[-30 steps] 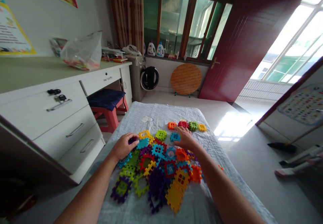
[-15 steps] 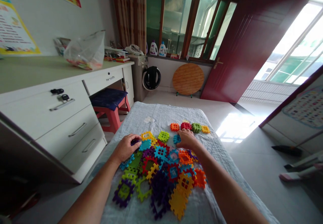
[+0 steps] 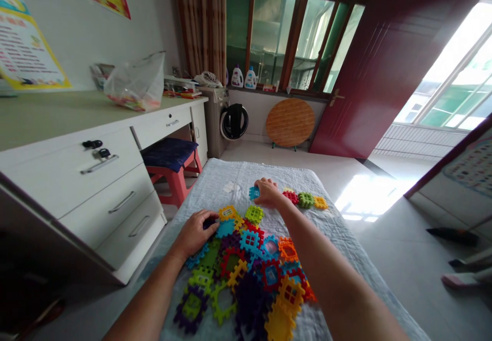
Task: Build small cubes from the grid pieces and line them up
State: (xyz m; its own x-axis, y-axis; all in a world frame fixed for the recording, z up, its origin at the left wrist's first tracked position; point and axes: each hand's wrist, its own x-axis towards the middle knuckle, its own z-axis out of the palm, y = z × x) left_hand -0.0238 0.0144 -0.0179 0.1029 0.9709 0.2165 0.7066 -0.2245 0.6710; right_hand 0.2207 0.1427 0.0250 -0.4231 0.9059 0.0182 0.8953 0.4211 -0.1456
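Gripping the blue piece [image 3: 254, 193] by its right edge between thumb and fingers, we hold our right hand [image 3: 266, 193] out beyond the pile; that edge grip likely leaves most of the notched rim free. Whether the piece touches the cloth under it, we cannot tell. Our left hand [image 3: 198, 232] lies, fingers curled, at the pile's left edge over a purple piece [image 3: 208, 222]; the fingers hide so much of it that we cannot say whether they grip it or merely rest there, though the hand seems placed to steady that side.

Just beside our left thumb lie a light-blue panel [image 3: 226, 227] and a yellow piece [image 3: 228, 213], and between our two hands sits a lime piece [image 3: 254, 214]. The pile [image 3: 249, 241] of notched pieces spreads mostly nearer us than both hands, overlapping, probably so for easy reach from either side.

To the right of our right hand, a red piece [image 3: 291, 196], a green piece [image 3: 306, 200] and a small yellow one [image 3: 320, 202] form a row, presumably set apart to avoid mixing. All lie on a pale cloth [image 3: 269, 172], whose soft weave probably limits sliding. Beyond our left hand stands a red stool [image 3: 175, 174].
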